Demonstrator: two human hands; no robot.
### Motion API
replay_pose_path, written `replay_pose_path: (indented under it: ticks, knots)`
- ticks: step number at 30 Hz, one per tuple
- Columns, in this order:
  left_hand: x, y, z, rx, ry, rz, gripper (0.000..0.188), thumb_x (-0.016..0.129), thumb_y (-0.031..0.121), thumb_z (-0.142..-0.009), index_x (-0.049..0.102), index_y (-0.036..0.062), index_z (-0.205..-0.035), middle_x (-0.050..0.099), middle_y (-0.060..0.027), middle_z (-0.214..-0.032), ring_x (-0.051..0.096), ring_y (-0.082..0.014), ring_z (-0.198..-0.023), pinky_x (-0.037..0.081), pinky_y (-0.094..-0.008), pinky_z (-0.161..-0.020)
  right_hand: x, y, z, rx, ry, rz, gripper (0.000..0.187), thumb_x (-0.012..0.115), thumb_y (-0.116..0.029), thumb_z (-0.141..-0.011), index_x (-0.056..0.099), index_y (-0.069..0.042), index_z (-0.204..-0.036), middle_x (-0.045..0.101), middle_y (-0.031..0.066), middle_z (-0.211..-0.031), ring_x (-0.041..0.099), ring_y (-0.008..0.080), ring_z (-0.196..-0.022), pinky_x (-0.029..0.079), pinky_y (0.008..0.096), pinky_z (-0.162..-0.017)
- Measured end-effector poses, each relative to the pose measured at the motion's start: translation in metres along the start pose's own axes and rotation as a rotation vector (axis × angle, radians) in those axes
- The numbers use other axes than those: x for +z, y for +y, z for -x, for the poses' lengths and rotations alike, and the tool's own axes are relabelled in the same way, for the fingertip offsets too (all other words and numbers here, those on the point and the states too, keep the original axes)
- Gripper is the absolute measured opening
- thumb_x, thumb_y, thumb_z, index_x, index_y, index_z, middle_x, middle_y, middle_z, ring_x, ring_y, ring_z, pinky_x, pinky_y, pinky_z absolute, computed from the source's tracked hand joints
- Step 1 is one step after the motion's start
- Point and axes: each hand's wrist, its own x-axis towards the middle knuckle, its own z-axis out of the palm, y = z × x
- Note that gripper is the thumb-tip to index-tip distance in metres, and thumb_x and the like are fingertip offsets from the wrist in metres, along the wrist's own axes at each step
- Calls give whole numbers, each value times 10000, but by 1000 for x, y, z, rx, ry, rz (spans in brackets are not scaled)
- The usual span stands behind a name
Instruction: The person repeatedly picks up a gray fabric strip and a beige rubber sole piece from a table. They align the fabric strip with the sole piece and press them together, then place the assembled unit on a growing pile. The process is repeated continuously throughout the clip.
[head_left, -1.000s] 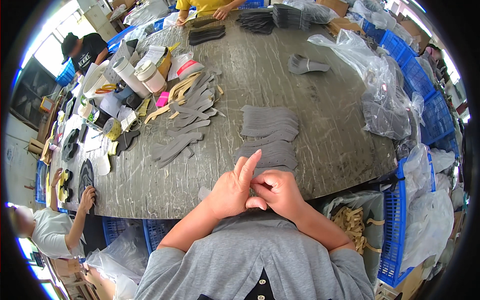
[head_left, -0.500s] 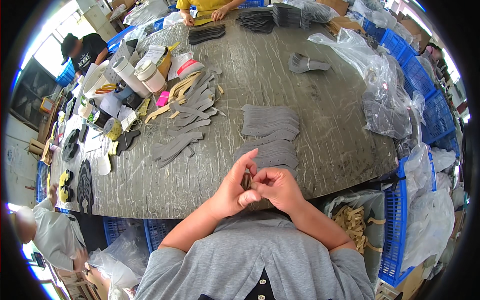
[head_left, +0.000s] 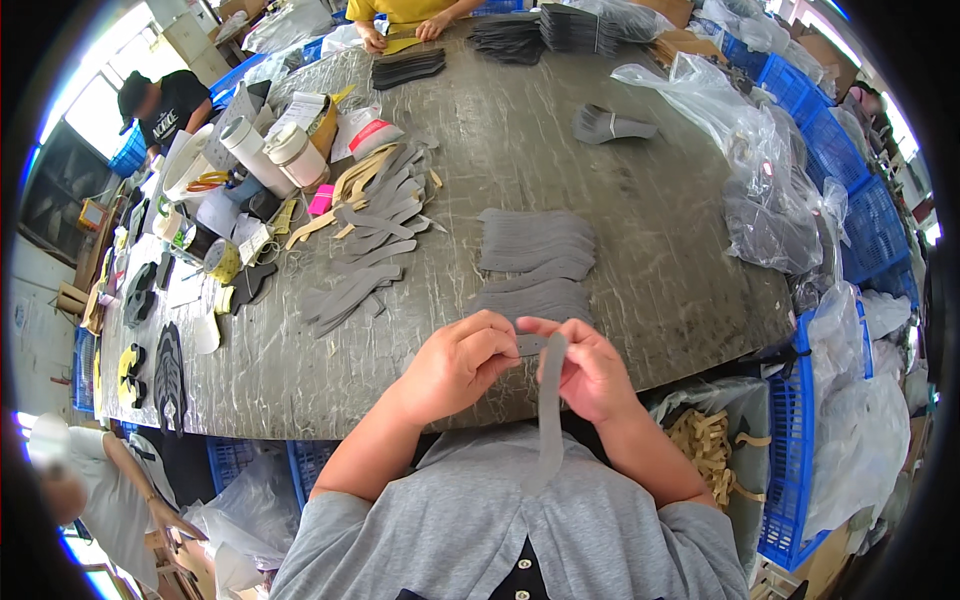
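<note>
Broadly, the dark table (head_left: 670, 260) spreads before you, a clear plastic bag (head_left: 765, 205) lying along its right side. To your left, loose grey strips (head_left: 350, 295) lie heaped and crossed over one another; straight ahead, a layered stack of grey pieces (head_left: 537, 242) sits in two overlapping groups just beyond your fingers. Your left hand (head_left: 455, 368) is curled, fingertips brought together, though you cannot tell whether they grip anything. Your right hand (head_left: 597, 378) pinches a grey strip (head_left: 549, 415), which hangs toward you, blurred at its lower end. Between your hands shows a short grey edge (head_left: 530, 344), its owner unclear.
</note>
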Motion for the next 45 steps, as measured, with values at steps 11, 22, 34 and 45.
replay_pose_path:
  ticks: [11,22,34,45]
  knots:
    - [12,-4,-7,30,65,64,193,767,-34,-715,637,47,-832,634,-76,-887,628,-204,-732,506,-297,-605,-43,-20,31,-146,59,-174,172,390,-29,-907,561,-31,-920,587,84,-822,358,63,-468,338,232,-465]
    - [-25,-28,30,-1009,97,325,117,692,110,-857,682,-2,-889,662,-31,-763,516,-48,-580,392,-226,-498,-317,-34,330,756,1179,1907,289,672,-212,-882,609,-24,-672,528,83,-525,558,243,-493,453,379,-488]
    - [12,-32,22,-1026,-181,472,104,613,109,-908,586,18,-867,678,-110,-1129,504,-55,-596,418,-214,-492,-302,-59,243,253,1346,1414,176,662,-134,-864,611,27,-814,628,187,-732,637,328,-708,467,415,-653]
    - [-7,-32,42,-1044,167,497,113,682,127,-880,627,31,-858,622,-17,-675,467,-53,-467,352,-207,-416,-141,-77,145,-423,1182,1532,261,534,-190,-983,571,18,-830,592,108,-701,565,176,-596,446,335,-582]
